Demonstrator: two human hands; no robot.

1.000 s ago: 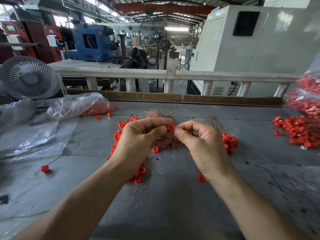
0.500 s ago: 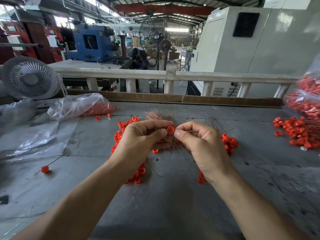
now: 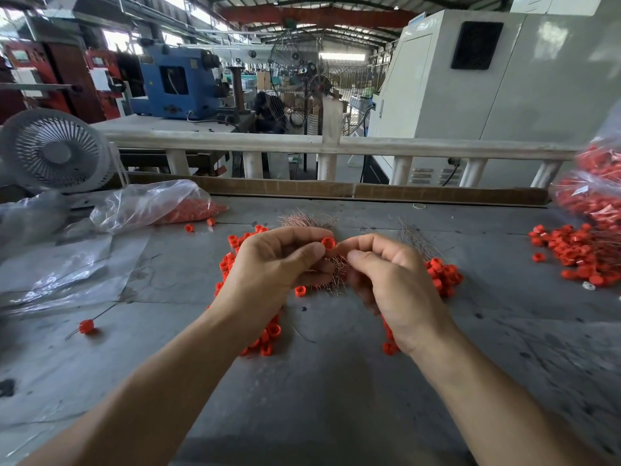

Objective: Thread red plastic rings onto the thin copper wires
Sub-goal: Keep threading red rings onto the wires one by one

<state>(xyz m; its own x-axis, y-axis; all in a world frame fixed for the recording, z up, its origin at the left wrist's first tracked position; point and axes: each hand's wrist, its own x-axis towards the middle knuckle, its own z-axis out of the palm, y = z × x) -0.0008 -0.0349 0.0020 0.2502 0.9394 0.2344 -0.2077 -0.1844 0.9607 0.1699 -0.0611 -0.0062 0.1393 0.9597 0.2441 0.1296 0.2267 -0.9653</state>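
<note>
My left hand (image 3: 279, 267) pinches a red plastic ring (image 3: 328, 243) between thumb and forefinger, above the middle of the grey table. My right hand (image 3: 389, 280) meets it from the right, thumb and forefinger pinched together at the ring; the thin wire between them is too fine to make out. A bunch of copper wires (image 3: 336, 275) hangs below my left fingers. More copper wires (image 3: 307, 220) lie behind my hands. Loose red rings (image 3: 442, 275) are heaped under and beside both hands.
A ring threaded on a wire (image 3: 86, 326) lies at the left. Plastic bags (image 3: 148, 205) sit at the back left beside a white fan (image 3: 53, 151). Another pile of red rings (image 3: 578, 253) and full bags (image 3: 594, 196) are at the right. A cardboard strip (image 3: 336, 190) edges the table's back.
Both hands stay almost in place, holding the ring between them. My right fingers have shifted slightly at the ring.
</note>
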